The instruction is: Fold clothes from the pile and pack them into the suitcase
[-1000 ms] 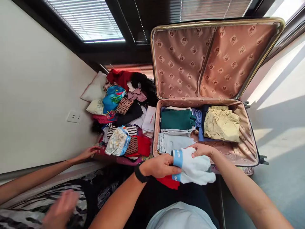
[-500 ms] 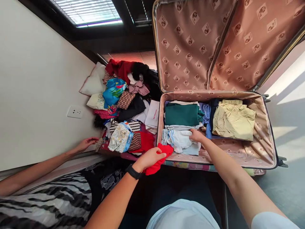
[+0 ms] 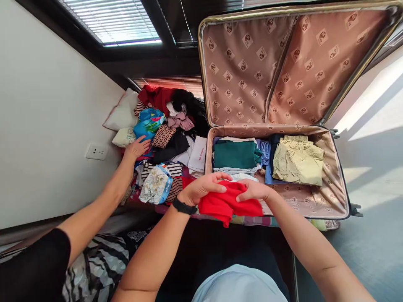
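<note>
Both of my hands hold a red cloth garment in front of the suitcase's near edge. My left hand, with a black band at the wrist, grips its left side, thumb on top. On its right side, my right hand pinches the cloth. Behind them, in the open suitcase, a folded dark green garment tops a stack at the left. Folded pale yellow trousers or shorts lie at the right. A white garment is mostly hidden behind my hands.
Left of the suitcase, clothes are heaped, with a blue printed garment and a white printed garment. Another person's hand touches the heap. The raised suitcase lid stands at the back, near the window blinds.
My right hand has left the white garment in the suitcase and taken hold of the red garment, now lifted and spread between both hands. The other person's hand has moved up onto the heap.
</note>
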`<state>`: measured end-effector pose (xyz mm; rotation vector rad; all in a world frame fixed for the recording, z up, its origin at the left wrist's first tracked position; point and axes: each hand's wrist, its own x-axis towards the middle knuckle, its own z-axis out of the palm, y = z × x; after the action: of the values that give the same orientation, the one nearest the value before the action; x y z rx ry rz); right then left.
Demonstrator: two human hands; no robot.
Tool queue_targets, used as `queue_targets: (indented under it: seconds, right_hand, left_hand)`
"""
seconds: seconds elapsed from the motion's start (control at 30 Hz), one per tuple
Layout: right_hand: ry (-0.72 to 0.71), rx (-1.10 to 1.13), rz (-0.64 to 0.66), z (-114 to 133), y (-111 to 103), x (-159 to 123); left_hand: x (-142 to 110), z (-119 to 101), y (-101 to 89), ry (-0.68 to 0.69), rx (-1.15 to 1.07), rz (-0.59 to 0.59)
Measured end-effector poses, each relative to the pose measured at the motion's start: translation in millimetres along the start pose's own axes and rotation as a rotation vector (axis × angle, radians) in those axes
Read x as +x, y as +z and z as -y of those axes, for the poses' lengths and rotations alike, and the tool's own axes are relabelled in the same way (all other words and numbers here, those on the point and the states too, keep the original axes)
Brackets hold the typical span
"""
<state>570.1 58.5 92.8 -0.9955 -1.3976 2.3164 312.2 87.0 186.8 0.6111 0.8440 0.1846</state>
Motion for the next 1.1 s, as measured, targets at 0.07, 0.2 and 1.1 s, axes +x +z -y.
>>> queue_targets:
  seconds: [0.07,0.2,1.1]
  right_hand:
    - [0.054,0.184,-0.107,-2.4,-14.8,-16.9]
    - [0.039,0.308,-0.316,-22.0,-37.7,-45.0]
    - [0.496,-1.205,-0.262,-163.7,-19.9,35.4]
  left_hand:
    - [16.4,-1.7,-17.0,-0.062,0.225,-0.039]
    - [57.4,17.3,-46.1,-0.277,0.694,-0.037]
    - [174.3,156.2,-41.1,-0.392,1.836,-0.248]
